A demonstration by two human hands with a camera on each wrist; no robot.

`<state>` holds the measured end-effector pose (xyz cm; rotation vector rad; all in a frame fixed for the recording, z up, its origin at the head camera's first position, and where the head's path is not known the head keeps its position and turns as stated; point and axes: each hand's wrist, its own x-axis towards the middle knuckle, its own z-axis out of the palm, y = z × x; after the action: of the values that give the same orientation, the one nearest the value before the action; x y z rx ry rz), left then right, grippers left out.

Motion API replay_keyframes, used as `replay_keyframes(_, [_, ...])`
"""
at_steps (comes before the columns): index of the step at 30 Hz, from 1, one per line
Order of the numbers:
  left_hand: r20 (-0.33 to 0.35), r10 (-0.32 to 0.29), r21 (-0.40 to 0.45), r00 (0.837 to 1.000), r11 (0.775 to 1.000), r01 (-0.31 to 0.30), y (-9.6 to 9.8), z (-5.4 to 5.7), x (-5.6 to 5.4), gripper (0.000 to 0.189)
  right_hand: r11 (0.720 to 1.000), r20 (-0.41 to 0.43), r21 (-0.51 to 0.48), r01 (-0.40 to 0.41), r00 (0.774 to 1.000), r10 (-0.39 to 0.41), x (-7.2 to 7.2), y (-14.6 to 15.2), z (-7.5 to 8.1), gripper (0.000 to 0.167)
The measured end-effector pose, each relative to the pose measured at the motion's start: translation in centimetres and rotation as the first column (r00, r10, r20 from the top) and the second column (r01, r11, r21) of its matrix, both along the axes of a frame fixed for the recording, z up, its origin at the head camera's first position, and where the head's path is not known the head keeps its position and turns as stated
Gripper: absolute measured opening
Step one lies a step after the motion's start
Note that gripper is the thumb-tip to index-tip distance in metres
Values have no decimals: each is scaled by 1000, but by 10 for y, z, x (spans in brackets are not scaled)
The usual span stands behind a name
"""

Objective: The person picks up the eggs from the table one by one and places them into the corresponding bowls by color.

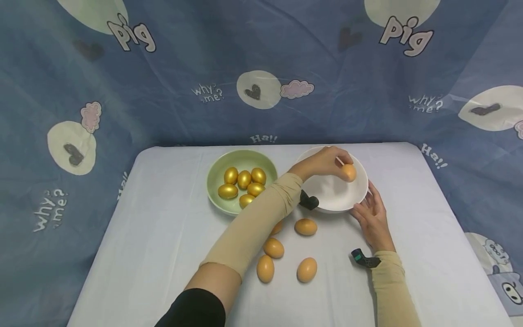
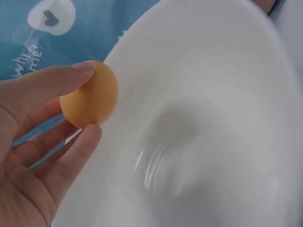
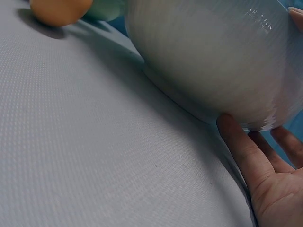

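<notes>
Over the white bowl point(image 1: 333, 195), my left hand point(image 1: 330, 161) pinches a brown egg point(image 1: 349, 172) between thumb and fingertips. The left wrist view shows this egg point(image 2: 92, 97) held above the bowl's inside point(image 2: 199, 156), which has nothing in it. At the bowl's right side, my right hand point(image 1: 372, 220) touches the outer wall with fairly straight fingers. In the right wrist view those fingers point(image 3: 246, 151) rest low against the bowl point(image 3: 199, 61), near its base. My left forearm crosses in front of the green bowl point(image 1: 214, 181) and hides part of it.
Several gold eggs point(image 1: 244, 179) lie in the green bowl. On the white tablecloth point(image 1: 163, 236) in front lie several brown eggs, among them one near the white bowl point(image 1: 305, 227) and one closer to me point(image 1: 307, 270); another is partly under my left forearm. A patterned blue curtain point(image 1: 175, 91) hangs behind.
</notes>
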<state>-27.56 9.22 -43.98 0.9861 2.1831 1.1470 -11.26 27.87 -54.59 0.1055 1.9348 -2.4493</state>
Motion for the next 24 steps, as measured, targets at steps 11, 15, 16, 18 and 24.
replay_keyframes(11, [-22, 58, -195, 998, 979, -61, 16, -13, -8, 47, 999, 1, -47, 0, 1000, 0, 3, 0, -4, 81])
replay_keyframes(15, [-31, 50, -222, 998, 974, -56, 17, -17, -7, 46, 998, -12, -63, 0, 1000, -1, 3, 0, -4, 80])
replay_keyframes(16, [-38, 45, -224, 998, 973, -53, 17, -18, -7, 46, 998, -18, -69, 0, 1000, -1, 2, 0, -4, 80])
replay_keyframes(18, [-46, 40, -228, 998, 972, -50, 18, -19, -7, 45, 997, -23, -71, -2, 1000, 0, 1, 0, -3, 80])
replay_keyframes(24, [-65, 15, -256, 998, 966, -31, 20, -20, -7, 42, 998, -18, -65, 3, 1000, -4, -1, 1, -3, 80])
